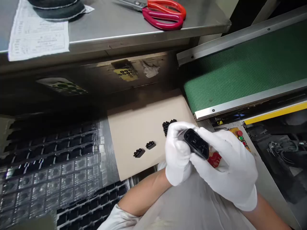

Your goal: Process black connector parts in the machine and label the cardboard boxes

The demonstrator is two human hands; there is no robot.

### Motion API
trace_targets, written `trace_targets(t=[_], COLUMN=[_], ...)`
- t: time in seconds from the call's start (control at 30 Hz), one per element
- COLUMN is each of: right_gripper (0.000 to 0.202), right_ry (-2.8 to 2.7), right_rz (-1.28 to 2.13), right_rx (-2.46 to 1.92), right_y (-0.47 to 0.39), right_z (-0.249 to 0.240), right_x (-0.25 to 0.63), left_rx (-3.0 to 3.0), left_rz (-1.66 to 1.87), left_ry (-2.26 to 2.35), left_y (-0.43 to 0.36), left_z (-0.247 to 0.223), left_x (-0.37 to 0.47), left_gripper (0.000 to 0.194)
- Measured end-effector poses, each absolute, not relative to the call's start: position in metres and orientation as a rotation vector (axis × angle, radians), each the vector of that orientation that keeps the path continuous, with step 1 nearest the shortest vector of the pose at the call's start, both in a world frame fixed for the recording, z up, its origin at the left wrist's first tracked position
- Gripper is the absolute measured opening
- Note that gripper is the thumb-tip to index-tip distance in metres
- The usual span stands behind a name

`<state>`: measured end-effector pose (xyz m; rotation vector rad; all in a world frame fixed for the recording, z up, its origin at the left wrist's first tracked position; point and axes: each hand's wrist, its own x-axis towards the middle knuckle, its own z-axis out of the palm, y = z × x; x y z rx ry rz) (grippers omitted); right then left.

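One steel bench [107, 30] runs across, beyond the board. The next largest thing is the green belt [244, 67], which slopes up and away to the right of the board between pale metal rails. Trays [67, 179] of many pockets spread to the left of the board; some pockets look dark and others clear. The board [136, 127] itself is flat and tan.

Both hands wear white gloves and meet above and beside the right near part of the board. The right hand [223, 166] has its thumb and fingers closed on the black part [196, 143]. The left hand [178, 156] is curled round that same part from the other side. The part is up off the board, held between the two hands.

A printed paper [43, 38] lies beyond the board to the left, on the bench, with a dark item [57, 11] on it. Scissors [164, 14] with red handles lie beyond the board too, on the bench.

Two small blocks [150, 145] rest near each other on the board; more blocks [165, 127] sit by its right side, partly hidden by the left hand. Smallest are the buttons [240, 138], red and green, right of the board.
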<state>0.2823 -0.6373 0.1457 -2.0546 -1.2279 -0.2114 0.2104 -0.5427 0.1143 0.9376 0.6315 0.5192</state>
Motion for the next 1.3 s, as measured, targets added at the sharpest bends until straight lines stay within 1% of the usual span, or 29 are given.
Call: trace_targets(t=[0.07,0.1,0.13,0.17,0.2,0.27,0.4,0.63,0.73,0.93,1.3], right_gripper=[0.039,0.042,0.045,0.047,0.049,0.052,0.061,0.066,0.069,0.074,0.072], right_ry=[-1.203,-1.189,-1.179,-1.171,-1.163,-1.143,-1.064,-0.952,-0.938,-0.98,-1.085], right_rz=[-0.194,-0.185,-0.18,-0.178,-0.177,-0.169,-0.06,-0.005,0.002,0.03,-0.068], right_rx=[-1.993,-1.968,-1.941,-1.91,-1.88,-1.825,-1.754,-1.652,-1.616,-1.558,-1.515], right_y=[-0.641,-0.644,-0.646,-0.648,-0.65,-0.654,-0.658,-0.659,-0.659,-0.66,-0.674], right_z=[0.144,0.142,0.14,0.137,0.135,0.13,0.123,0.114,0.111,0.108,0.116], right_x=[0.286,0.289,0.291,0.293,0.294,0.296,0.296,0.294,0.294,0.295,0.299], left_rx=[1.158,1.251,1.325,1.382,1.427,1.497,1.57,1.676,1.687,1.667,1.525], left_rz=[0.795,0.879,0.912,0.934,0.951,0.962,0.993,0.965,0.963,0.982,1.03], left_ry=[0.512,0.41,0.297,0.19,0.099,-0.026,-0.152,-0.222,-0.289,-0.31,-0.137], left_y=[-0.539,-0.537,-0.534,-0.531,-0.527,-0.522,-0.516,-0.511,-0.508,-0.508,-0.538], left_z=[0.107,0.103,0.099,0.094,0.089,0.08,0.074,0.078,0.077,0.073,0.077], left_x=[0.208,0.207,0.206,0.206,0.206,0.206,0.208,0.208,0.208,0.205,0.213], left_gripper=[0.054,0.042,0.034,0.032,0.034,0.046,0.062,0.069,0.068,0.06,0.049])
